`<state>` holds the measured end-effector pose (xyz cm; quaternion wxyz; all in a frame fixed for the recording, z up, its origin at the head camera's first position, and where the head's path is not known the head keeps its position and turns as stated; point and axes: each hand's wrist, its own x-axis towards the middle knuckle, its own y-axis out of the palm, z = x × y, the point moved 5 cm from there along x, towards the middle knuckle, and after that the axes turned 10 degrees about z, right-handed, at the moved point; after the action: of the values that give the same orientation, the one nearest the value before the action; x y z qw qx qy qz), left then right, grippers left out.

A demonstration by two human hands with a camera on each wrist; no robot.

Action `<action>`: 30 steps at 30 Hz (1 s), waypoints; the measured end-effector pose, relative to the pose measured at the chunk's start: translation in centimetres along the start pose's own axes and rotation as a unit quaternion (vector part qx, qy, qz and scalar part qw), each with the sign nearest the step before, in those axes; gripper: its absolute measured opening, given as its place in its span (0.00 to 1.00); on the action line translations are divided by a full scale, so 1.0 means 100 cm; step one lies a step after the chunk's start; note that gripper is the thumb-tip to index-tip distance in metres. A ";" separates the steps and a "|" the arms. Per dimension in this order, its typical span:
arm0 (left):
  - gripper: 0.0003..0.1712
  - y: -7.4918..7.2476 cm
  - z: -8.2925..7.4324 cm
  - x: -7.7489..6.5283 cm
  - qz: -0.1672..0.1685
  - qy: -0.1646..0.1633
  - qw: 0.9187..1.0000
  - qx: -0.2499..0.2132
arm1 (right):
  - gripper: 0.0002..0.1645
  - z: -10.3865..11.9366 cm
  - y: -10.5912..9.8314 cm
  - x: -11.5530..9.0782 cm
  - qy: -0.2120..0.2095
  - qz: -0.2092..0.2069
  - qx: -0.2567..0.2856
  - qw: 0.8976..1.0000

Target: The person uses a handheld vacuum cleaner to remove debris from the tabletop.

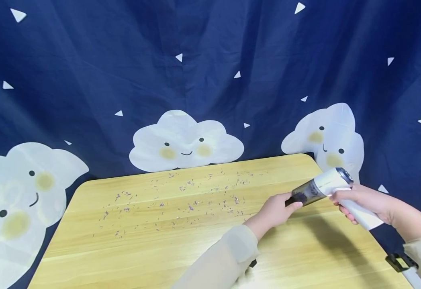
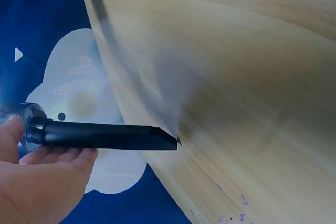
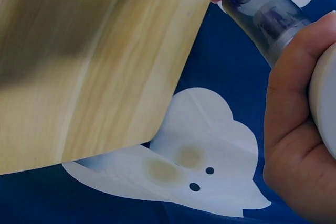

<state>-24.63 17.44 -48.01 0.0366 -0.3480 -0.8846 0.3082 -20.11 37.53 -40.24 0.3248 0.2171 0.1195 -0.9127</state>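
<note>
A white handheld vacuum (image 1: pixel 328 182) with a see-through dust cup (image 3: pixel 265 17) is held up over the right side of the table. My right hand (image 1: pixel 373 202) grips its white handle, fingers wrapped round it. At the front end, my left hand (image 1: pixel 273 211) holds the vacuum near the cup, thumb on one side and fingers beneath. The black slanted nozzle (image 2: pixel 105 136) sticks out past those fingers in the left wrist view, its tip over the wood. Dark bits show inside the cup. Small purple scraps (image 1: pixel 192 206) lie scattered over the table's middle and left.
The light wooden table (image 1: pixel 123 261) has rounded far corners. Behind it hangs a dark blue curtain (image 1: pixel 210 48) with white triangles and smiling clouds. A black device with a strap (image 1: pixel 401 263) sits by the right sleeve.
</note>
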 end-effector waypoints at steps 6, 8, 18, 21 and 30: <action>0.33 0.003 -0.002 0.006 0.009 0.022 1.000 0.000 | 0.12 0.007 -0.003 -0.005 0.012 -0.006 -0.022 1.000; 0.32 0.004 -0.003 0.007 0.013 0.028 1.000 0.003 | 0.11 0.009 -0.004 -0.007 0.020 -0.007 -0.025 0.999; 0.19 0.004 -0.010 0.003 0.050 0.039 0.998 0.002 | 0.11 0.012 -0.004 -0.015 0.042 0.019 -0.011 0.999; 0.18 0.004 -0.011 0.002 0.056 0.035 0.998 -0.004 | 0.11 0.011 -0.004 -0.015 0.041 0.028 0.000 0.999; 0.28 0.002 -0.008 -0.001 0.045 0.002 0.999 -0.018 | 0.12 0.012 0.001 -0.007 0.024 0.006 -0.015 1.000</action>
<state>-24.25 17.87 -47.47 0.0184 -0.3890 -0.8733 0.2928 -19.95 37.36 -38.90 0.3302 0.2343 0.1400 -0.9036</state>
